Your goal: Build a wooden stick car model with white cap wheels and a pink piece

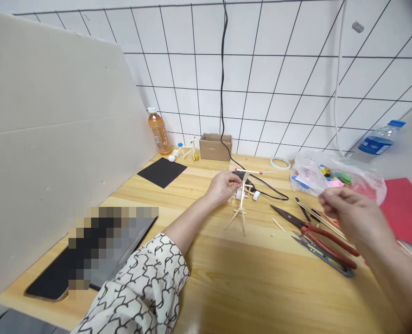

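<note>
Well, the left hand (224, 188) pinches a stick model (242, 200). Near the pliers (310, 230), the right hand (357, 213) has fingertips together, any grip unclear.

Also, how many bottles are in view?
2: the orange bottle at the back left, and the blue-capped bottle at the back right, partly behind the plastic bag.

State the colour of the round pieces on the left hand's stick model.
The round pieces are white, clearest in the head view.
</note>
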